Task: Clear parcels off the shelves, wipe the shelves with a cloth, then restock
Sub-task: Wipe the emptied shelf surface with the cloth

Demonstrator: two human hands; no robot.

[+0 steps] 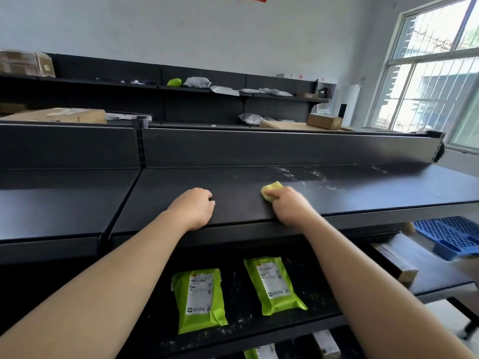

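Two green parcels (198,299) lie on the lower shelf (241,294). We find the right hand (290,207) gripping a yellow cloth (272,188) against the top shelf (233,182), fingers curled round it; the left hand (193,208) rests nearby, fingers curled, holding nothing.

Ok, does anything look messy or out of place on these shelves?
Yes. White dusty streaks smear the top shelf right of the yellow cloth, not yet wiped. White specks also litter the lower shelf around the left green parcel and the right green parcel, which lies askew.
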